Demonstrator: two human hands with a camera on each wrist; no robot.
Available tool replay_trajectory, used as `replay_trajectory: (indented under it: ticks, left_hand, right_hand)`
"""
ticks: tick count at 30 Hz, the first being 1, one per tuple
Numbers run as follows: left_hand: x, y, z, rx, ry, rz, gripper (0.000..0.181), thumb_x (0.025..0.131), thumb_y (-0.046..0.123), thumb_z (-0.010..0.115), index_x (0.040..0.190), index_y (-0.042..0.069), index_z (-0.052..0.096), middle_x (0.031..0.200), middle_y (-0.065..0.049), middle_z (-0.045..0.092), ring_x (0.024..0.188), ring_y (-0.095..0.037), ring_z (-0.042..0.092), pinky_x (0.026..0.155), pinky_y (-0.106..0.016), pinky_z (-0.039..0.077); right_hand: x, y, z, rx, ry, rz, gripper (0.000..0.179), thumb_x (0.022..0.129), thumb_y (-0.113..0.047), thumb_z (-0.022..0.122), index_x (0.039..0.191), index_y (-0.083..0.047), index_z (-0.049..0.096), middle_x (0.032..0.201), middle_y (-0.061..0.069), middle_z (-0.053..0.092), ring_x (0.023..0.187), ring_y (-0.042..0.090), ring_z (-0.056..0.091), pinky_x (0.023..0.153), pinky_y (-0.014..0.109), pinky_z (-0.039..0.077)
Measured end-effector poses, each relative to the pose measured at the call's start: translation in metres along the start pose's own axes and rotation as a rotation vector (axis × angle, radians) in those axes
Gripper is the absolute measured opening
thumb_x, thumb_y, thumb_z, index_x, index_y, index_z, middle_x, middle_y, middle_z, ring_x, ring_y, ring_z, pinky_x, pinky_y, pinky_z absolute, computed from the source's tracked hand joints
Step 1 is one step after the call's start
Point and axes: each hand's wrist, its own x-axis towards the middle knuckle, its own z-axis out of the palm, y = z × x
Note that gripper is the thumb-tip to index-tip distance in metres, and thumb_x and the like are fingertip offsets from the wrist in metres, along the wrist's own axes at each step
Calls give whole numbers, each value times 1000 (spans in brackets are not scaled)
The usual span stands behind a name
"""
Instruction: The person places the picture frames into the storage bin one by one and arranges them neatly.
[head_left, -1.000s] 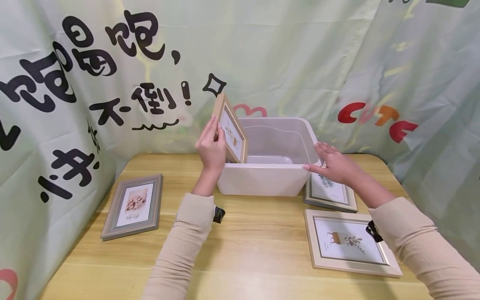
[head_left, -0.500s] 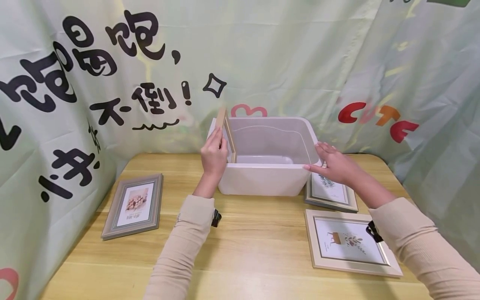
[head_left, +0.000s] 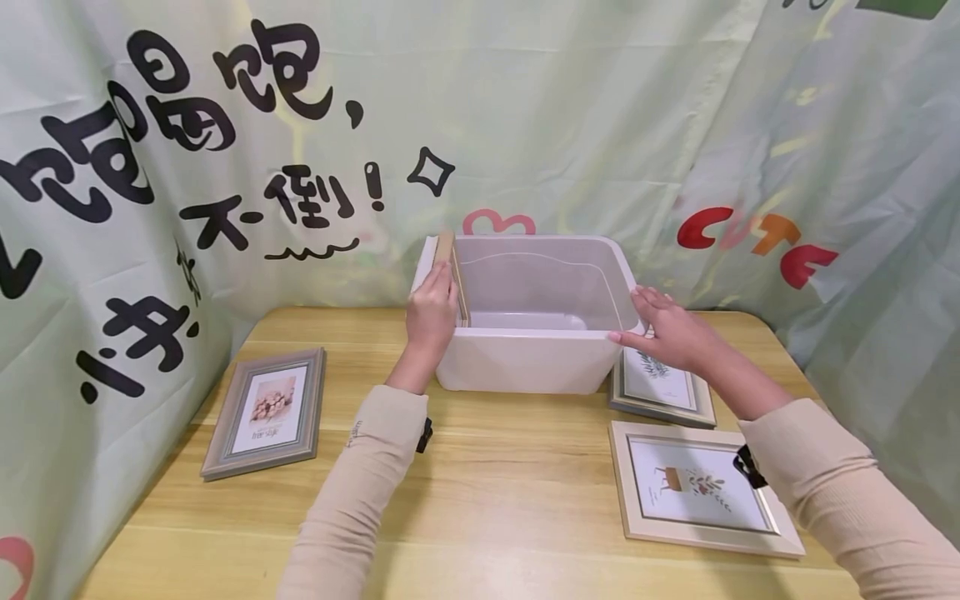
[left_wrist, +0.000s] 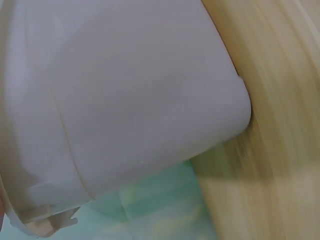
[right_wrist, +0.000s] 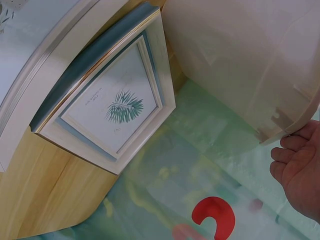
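Note:
In the head view my left hand (head_left: 432, 312) grips the upper edge of a light wooden picture frame (head_left: 446, 248). The frame stands on edge inside a pale grey plastic bin (head_left: 525, 358), along its left wall. Most of its picture side is hidden by the hand and the bin's front. My right hand (head_left: 667, 329) holds the bin's right rim, thumb at the front corner and fingers at the side edge. The right wrist view shows fingers (right_wrist: 292, 145) bent at this rim. The left wrist view is filled mostly by the bin's outer wall (left_wrist: 140, 85).
A grey-brown picture frame (head_left: 264, 414) lies at the left of the wooden table (head_left: 480, 500). At the right, a cream frame (head_left: 705, 487) lies in front of a leaf-print frame (head_left: 663, 383) beside the bin. A printed cloth (head_left: 562, 108) hangs behind.
My left hand has lowered the wooden picture frame into the bin and turned it more upright against the left wall. The right hand has stayed on the rim.

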Motion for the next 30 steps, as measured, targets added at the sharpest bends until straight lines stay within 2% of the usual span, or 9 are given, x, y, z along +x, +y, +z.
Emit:
replay_trajectory:
  ticks: [4,7,10,13,15,20,24,30]
  left_hand:
    - [2,2,-3,87,-53,75,18,81,-2,60,97,-7,68,101,-19,70,76,-30,69,60,-33,56]
    - [3,5,-5,125,-106,112,17,82,-1,59,96,-8,66,100,-19,69,78,-29,69,62,-33,57]
    - [2,8,-7,117,-169,107,16,82,-1,59,94,-9,66,100,-20,69,88,-31,68,72,-34,56]
    - [3,11,-7,123,-216,91,13,83,-2,58,90,-9,66,98,-19,70,88,-31,67,74,-34,56]
    - [4,12,-7,146,-236,88,11,83,-3,57,87,-9,66,96,-18,70,87,-30,67,71,-34,57]
    - [5,17,-9,256,-273,93,12,80,-9,55,82,-7,67,89,-15,69,78,-27,67,55,-32,56]
    - [3,19,-11,375,-275,129,12,75,-9,59,79,-5,69,84,-13,70,73,-24,66,49,-29,54]
    - [2,19,-10,487,-218,173,10,68,-9,63,69,-2,70,71,-10,68,63,-20,63,43,-26,50]
  right_hand:
    - [-1,1,0,-2,1,3,94,86,-61,48,145,4,15,150,30,16,136,49,16,104,64,24]
    - [-3,1,-1,-3,2,3,93,87,-60,48,145,5,15,150,30,16,136,49,17,103,65,24]
    - [-4,2,-2,0,6,2,93,87,-59,49,145,5,16,150,30,17,136,50,17,103,65,24]
    - [-4,2,-3,7,15,-2,93,87,-59,49,145,6,16,149,31,17,135,50,18,104,65,23]
    - [-4,2,-3,7,18,-1,93,87,-59,49,145,6,17,149,31,17,135,50,18,104,65,23]
    - [-4,2,-3,10,14,5,93,87,-59,49,145,6,17,149,31,17,136,50,17,104,64,23]
    - [-4,0,-1,21,9,1,92,87,-58,49,145,5,16,149,31,17,135,50,17,104,65,23]
    - [-4,-2,-1,13,21,-10,91,87,-58,49,145,5,17,149,30,18,135,50,18,103,65,25]
